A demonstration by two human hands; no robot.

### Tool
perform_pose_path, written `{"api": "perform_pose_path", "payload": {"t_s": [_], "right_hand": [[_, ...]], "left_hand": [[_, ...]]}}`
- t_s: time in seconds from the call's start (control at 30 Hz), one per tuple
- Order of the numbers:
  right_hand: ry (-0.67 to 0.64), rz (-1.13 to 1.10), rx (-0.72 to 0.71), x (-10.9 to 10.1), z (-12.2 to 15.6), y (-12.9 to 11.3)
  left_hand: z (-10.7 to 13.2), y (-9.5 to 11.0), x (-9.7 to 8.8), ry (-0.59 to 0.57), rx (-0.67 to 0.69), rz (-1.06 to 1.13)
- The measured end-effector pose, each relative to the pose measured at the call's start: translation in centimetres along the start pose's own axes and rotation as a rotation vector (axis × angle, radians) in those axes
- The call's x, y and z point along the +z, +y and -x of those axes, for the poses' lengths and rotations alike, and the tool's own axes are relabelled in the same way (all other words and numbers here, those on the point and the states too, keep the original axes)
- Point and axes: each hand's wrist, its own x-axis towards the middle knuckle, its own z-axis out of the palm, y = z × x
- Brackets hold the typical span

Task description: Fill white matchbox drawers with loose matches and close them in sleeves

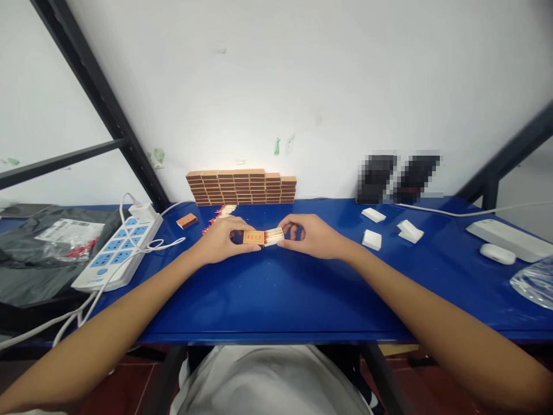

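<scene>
Between my hands, above the blue table, is a matchbox with its orange sleeve [253, 237] partly off its white tray [272, 242]. Red-tipped matches [273, 234] lie inside the exposed part of the tray. My left hand [222, 239] grips the sleeve between thumb and fingers. The tray's right end is pinched by my right hand [313, 235]. Behind my left hand lies a pile of loose red-tipped matches [227, 212], partly hidden by it. A single closed matchbox [186, 220] rests to the left of that pile.
Stacked matchboxes [235, 187] line the wall. Several white paper pieces [372, 240] lie right, before two dark blurred objects [375, 178]. A power strip [118, 248] with white cables and a dark plastic bag [38, 253] are left. A white case [497, 253] sits far right on the blue table [276, 305].
</scene>
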Motion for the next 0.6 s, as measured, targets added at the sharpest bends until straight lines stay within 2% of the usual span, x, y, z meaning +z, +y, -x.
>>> {"api": "perform_pose_path", "payload": {"t_s": [0.2,0.33,0.6], "right_hand": [[0.012,-0.01,0.019,0.38,-0.04,0.25],[0.012,-0.001,0.009,0.6,-0.07,0.27],[0.008,0.023,-0.176,1.01,-0.08,-0.35]], "left_hand": [[-0.1,0.21,0.13,-0.081,0.02,-0.086],[-0.02,-0.09,0.16,-0.072,-0.026,-0.061],[-0.04,0.12,0.04,-0.036,-0.029,0.027]]}}
